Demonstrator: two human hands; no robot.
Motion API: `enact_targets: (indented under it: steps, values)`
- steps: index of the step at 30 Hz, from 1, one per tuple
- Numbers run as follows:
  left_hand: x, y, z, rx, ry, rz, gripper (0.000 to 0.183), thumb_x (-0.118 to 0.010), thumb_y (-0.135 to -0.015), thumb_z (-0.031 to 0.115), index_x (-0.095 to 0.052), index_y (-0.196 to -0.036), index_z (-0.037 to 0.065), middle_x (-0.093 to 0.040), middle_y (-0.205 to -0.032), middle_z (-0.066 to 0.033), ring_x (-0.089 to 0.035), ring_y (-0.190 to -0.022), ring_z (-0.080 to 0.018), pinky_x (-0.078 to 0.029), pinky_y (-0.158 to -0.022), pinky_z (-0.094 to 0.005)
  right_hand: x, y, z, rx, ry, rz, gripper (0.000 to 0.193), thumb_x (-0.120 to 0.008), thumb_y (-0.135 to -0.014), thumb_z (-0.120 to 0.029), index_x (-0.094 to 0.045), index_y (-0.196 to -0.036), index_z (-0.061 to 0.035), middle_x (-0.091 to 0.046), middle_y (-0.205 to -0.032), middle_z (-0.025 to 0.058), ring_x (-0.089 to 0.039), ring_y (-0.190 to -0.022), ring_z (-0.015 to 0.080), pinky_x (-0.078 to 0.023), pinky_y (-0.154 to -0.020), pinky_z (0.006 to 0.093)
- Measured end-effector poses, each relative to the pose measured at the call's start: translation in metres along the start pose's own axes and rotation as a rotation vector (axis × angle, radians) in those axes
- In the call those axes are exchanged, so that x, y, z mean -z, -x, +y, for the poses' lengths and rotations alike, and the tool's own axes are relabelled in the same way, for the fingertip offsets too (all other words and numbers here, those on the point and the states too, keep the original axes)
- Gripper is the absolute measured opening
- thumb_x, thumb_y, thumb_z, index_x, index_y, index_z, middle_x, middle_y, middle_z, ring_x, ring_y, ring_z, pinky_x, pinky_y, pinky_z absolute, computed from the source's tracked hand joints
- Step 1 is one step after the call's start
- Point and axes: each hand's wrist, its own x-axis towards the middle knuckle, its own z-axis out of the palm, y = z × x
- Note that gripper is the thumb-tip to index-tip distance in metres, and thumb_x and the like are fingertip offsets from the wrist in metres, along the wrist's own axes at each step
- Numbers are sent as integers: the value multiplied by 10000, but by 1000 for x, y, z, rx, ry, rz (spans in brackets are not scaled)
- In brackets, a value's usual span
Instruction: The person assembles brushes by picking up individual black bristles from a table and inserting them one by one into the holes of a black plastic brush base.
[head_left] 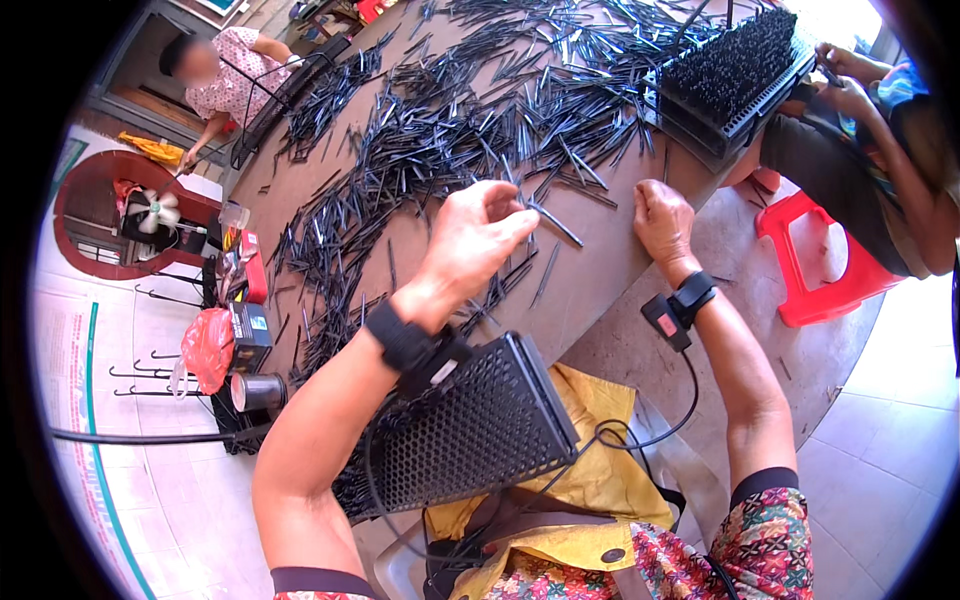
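My left hand (475,240) is over the table with its thumb and fingers pinched together. A thin black stick (556,224) runs out from its fingertips. To the right, near the table's edge, my right hand (663,220) is curled closed; whatever is in its fingers is hidden. A large heap of thin black sticks (430,140) spreads over the brown table (590,255), several lying loose around my left hand. A black tray with rows of holes (450,430) rests tilted by my lap, under my left forearm.
At the far right a person sits beside a black rack filled with upright sticks (735,75) and a red stool (830,265). Another person (235,75) works at the far left. A fan (155,213), a red plastic bag (207,348) and a metal can (258,391) stand left. Cables hang from my wrists.
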Motion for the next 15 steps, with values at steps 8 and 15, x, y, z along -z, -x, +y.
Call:
enact_targets:
  steps: [8, 15]
  values:
    - [-72, -145, -42, -184, -753, 104, 885, -734, -648, 426, -377, -1291, -65, -369, -1338, -249, -342, -1259, -357, -321, -1032, -394, 6, -3, -9, 35, 21, 4, 85, -568, -780, -89, -508, -724, -68, -523, -666, 104, -552, -641, 290, -454, -566, 384]
    - [-107, -203, -69, -136, -952, 106, 1006, -664, -645, 626, -281, -1400, 81, -194, -1426, -290, -162, -1325, -461, -181, -1045, -573, 7, -5, -11, -7, -9, -19, 50, -599, -749, -55, -551, -764, -63, -517, -657, 93, -540, -628, 282, -443, -555, 377]
